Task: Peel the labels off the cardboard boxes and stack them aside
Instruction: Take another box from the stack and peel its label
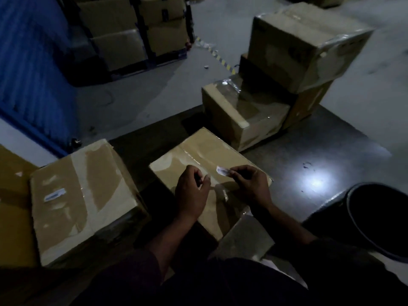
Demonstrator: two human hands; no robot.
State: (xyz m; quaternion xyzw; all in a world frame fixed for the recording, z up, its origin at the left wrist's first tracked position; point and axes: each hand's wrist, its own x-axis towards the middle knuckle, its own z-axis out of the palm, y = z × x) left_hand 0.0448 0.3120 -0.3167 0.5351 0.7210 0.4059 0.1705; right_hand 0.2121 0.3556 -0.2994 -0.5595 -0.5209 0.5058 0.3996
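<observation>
A taped cardboard box [196,155] lies flat in front of me. Above its top my right hand [250,184] pinches a small white label [222,171] by one end. My left hand [192,191] hovers over the same box with fingers loosely curled and nothing in it. To the left sits a second box [84,195] with a white label [54,195] stuck on its top. At the back right, other boxes form a stack [287,62].
A dark round bin [379,219] stands at the right edge. A blue ribbed panel [28,74] runs along the left. Strapped cartons [132,34] sit at the back. A striped tape scrap [217,55] lies on the grey floor. The scene is dim.
</observation>
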